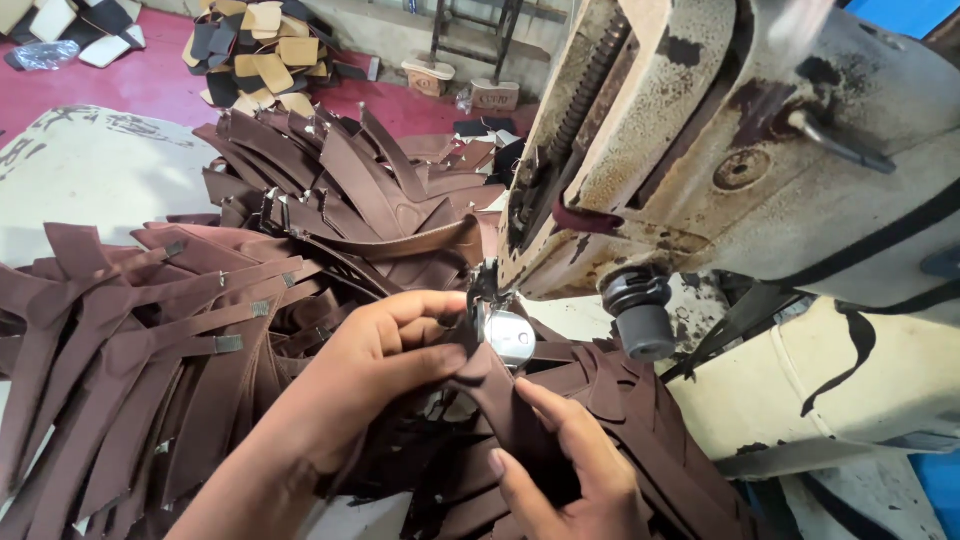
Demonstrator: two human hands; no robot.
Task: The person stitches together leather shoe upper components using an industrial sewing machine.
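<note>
My left hand [375, 365] pinches a brown leather strap piece [505, 400] right at the presser foot [505, 335] of a worn cream sewing machine [720, 150]. My right hand [570, 470] grips the same strap from below, fingers curled over its near end. The strap lies under the shiny metal foot, close to the needle area. Both hands touch the strap and sit just in front of the machine head.
A big heap of brown straps with small metal buckles [170, 340] covers the table on the left. More straps are piled behind [340, 180]. Tan and black sole pieces [260, 50] lie on the red floor. A black knob [640, 320] hangs under the machine.
</note>
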